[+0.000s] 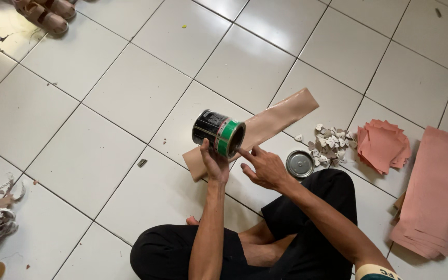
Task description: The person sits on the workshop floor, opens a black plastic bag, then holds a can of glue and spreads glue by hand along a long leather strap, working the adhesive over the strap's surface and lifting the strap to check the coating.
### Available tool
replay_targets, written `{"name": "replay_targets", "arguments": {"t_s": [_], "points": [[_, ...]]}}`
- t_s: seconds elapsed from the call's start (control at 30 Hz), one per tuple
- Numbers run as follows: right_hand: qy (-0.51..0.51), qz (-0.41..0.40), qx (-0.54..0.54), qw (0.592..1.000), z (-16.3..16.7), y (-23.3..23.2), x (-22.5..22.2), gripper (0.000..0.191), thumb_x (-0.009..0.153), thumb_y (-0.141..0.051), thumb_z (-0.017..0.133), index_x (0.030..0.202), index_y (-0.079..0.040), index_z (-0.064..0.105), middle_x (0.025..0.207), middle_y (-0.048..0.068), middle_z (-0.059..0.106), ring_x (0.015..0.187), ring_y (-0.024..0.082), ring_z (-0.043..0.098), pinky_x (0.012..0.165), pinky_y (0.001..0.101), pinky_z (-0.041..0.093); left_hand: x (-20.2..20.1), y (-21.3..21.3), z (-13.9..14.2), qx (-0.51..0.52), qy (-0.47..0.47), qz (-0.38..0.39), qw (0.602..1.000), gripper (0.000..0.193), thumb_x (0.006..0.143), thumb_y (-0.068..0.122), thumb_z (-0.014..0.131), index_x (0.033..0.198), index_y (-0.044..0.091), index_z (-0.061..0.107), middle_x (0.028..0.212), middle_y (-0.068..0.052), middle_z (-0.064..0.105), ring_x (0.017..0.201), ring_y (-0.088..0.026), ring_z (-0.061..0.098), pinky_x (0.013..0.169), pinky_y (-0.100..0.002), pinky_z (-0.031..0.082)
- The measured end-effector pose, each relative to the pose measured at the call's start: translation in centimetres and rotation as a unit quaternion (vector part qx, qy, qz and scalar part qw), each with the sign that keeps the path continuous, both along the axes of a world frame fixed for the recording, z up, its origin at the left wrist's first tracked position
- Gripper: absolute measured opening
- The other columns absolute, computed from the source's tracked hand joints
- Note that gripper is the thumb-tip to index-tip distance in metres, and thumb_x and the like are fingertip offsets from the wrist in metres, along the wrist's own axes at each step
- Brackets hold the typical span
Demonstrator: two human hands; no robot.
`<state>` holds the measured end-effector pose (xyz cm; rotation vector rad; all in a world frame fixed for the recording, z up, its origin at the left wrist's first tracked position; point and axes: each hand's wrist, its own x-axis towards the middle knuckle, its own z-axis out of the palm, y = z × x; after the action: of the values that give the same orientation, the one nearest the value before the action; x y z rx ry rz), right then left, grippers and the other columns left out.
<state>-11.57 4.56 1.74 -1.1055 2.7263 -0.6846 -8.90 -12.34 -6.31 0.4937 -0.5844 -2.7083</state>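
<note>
Presently you are sitting cross-legged on the white tiled floor point(105, 98), black trousers point(307, 243) filling the near edge of view. Your left hand point(214, 163) is gripping a small dark tin with a green band point(218, 133), fingers wrapped round its lower side, holding it tipped on its side above the floor with its open mouth facing your right hand. Your right hand point(263, 167) is holding nothing; its index finger is pointing into the tin's rim, the other fingers loosely curled. Just beside that hand, a round metal lid point(300, 164) is lying flat on the tile. Under and behind the tin, a long beige strip of material point(270, 124) is stretching away diagonally. Beyond the lid, a heap of small pale cut pieces point(330, 144) is sitting next to a stack of pink squares point(383, 145). Far right, a larger pink sheet pile point(436, 192) is lying. At the far left corner, a pair of sandals point(45, 13) is resting.
</note>
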Motion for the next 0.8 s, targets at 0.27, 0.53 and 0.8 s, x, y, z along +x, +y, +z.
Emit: {"name": "replay_targets", "arguments": {"t_s": [0.27,0.53,0.8], "points": [[-0.185,-0.233,-0.322,0.899,-5.7,3.3,-6.4,0.042,0.101,-0.018,0.046,0.136,-0.006,0.066,0.115,0.018,0.057,0.104,0.029,0.054,0.102,0.0401,0.046,0.0,-0.7,0.5,-0.005,-0.012,0.019,1.0,0.066,0.092,0.054,0.065,0.139,0.008,0.053,0.134,-0.001,0.059,0.124,-0.015,0.053,0.105,-0.035,0.042],[-0.063,-0.222,-0.016,0.973,-11.6,1.5,-11.0,0.062,0.093,-0.032,0.053,0.154,-0.017,0.048,0.163,0.03,0.016,0.151,0.051,0.014,0.12,0.0651,0.015,-0.4,-1.2,0.2,0.019,-0.05,0.021,0.998,0.076,0.087,0.058,0.065,0.143,0.01,0.05,0.136,-0.002,0.057,0.126,-0.016,0.052,0.105,-0.035,0.043],[-0.071,-0.235,0.019,0.969,-13.6,0.6,-11.3,0.066,0.092,-0.036,0.055,0.154,-0.016,0.046,0.167,0.029,0.003,0.153,0.053,0.005,0.12,0.068,0.008,-0.4,-1.0,0.4,0.002,-0.043,0.026,0.999,0.074,0.088,0.057,0.066,0.142,0.008,0.051,0.136,-0.002,0.057,0.127,-0.016,0.052,0.106,-0.037,0.043]]}}
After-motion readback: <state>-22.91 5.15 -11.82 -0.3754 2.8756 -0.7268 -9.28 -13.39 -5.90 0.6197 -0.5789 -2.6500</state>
